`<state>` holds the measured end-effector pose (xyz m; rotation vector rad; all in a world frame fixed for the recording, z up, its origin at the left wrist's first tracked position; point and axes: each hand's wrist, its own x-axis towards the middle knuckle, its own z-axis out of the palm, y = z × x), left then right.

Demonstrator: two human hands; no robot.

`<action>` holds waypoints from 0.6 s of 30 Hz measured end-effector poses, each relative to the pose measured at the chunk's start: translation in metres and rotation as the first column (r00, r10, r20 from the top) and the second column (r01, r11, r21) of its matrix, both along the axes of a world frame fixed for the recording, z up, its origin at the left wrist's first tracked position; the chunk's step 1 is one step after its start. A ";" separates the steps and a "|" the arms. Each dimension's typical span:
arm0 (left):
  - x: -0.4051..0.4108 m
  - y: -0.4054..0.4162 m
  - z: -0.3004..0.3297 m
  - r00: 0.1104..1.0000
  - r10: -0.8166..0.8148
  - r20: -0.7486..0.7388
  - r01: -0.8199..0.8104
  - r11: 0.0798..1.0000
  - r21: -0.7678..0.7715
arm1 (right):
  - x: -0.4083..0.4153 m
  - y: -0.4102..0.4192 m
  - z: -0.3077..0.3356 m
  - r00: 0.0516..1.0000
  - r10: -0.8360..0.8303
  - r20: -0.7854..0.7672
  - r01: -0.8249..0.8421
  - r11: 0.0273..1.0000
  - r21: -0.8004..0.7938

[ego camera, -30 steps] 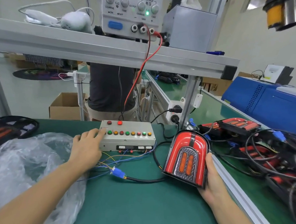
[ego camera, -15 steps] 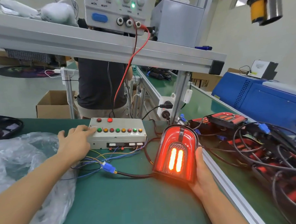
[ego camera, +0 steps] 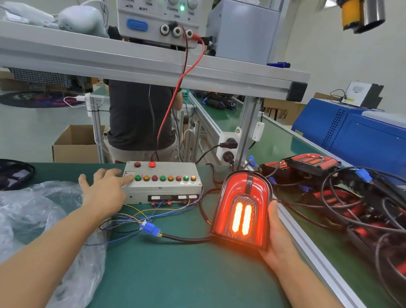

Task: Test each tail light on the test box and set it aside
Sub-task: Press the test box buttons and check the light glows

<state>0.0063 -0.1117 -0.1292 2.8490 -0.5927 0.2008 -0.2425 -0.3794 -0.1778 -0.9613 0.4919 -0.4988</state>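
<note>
Fingers [ego camera: 118, 178] of left hand [ego camera: 105, 192]: spread, index pressing grey button-studded test box [ego camera: 162, 184]. Right hand [ego camera: 275, 234]: gripping glowing red arched tail light [ego camera: 243, 208]. Mid-test; setting aside pending.

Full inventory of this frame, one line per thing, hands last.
test box: 1, grey, bench centre
held tail light: 1, red, two centre bars lit, bench right
blue plug: 1, in front of box
power supply: 1, white, shelf
plastic bag: 1, clear, left
piled tail lights: several, red, right, among black cables
cardboard box: 1, brown, floor
left hand: fingertip at box's left buttons
right hand: holds held tail light
</note>
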 end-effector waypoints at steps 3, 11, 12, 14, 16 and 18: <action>-0.005 -0.001 -0.002 1.000 0.000 -0.003 0.000 1.000 0.017 | -0.001 -0.001 -0.001 1.000 0.003 0.008 -0.003 1.000 0.008; -0.043 -0.031 0.008 0.991 -0.040 0.126 0.032 0.998 0.061 | 0.001 0.002 0.003 0.999 0.013 -0.036 -0.014 1.000 -0.026; -0.054 -0.043 0.007 0.986 -0.090 0.141 0.084 0.995 0.048 | 0.001 0.002 0.002 0.999 0.013 -0.036 -0.014 1.000 -0.028; -0.072 -0.067 0.005 0.980 -0.162 0.117 0.161 0.987 0.019 | 0.001 0.002 0.002 0.999 0.014 -0.033 -0.015 1.000 -0.025; -0.081 -0.087 0.003 0.983 -0.177 0.048 0.177 0.984 0.000 | 0.001 0.001 0.003 0.999 0.020 -0.031 -0.021 1.000 -0.011; -0.084 -0.100 -0.001 0.988 -0.155 -0.005 0.155 0.988 0.018 | 0.002 0.002 0.002 0.999 0.027 -0.029 -0.027 1.000 -0.002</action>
